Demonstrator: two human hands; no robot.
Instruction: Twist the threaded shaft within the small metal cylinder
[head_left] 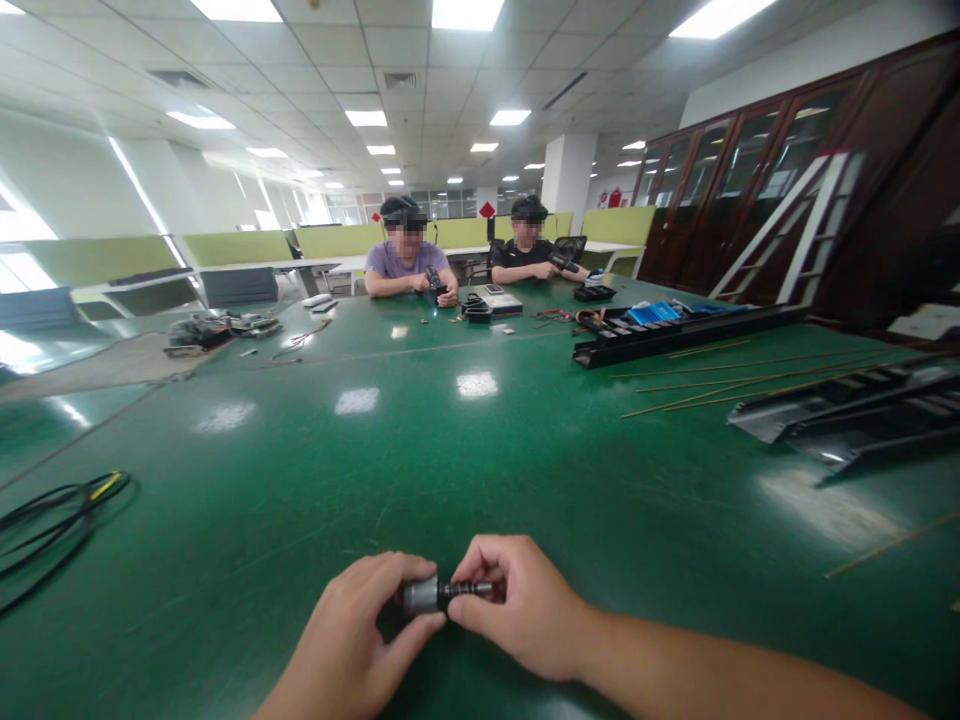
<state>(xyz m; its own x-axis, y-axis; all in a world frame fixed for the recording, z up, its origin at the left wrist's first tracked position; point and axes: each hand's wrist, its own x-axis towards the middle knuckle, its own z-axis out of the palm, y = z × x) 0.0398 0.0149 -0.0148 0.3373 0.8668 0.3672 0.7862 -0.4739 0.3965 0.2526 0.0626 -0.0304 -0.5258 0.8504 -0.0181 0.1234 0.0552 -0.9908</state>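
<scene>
Near the front of the green table [390, 480], my left hand [360, 625] is closed around a grey metal cylinder [421, 596], thumb below and fingers above. A black ribbed shaft [459, 590] with a bare metal tip extends from the cylinder's right end. My right hand [517, 605] pinches this shaft between thumb and fingers. Cylinder and shaft lie in one line, roughly level, just above or on the tabletop; I cannot tell which. Fingers hide part of both, including the cylinder's left end.
Black cable [60, 515] lies coiled at left. Black metal channels [847, 420] and thin rods [705, 395] lie at right, with a long black rail [675, 335] behind. Two people sit across the table, each holding a power drill [433, 280]. A stepladder [795, 225] leans by the cabinets.
</scene>
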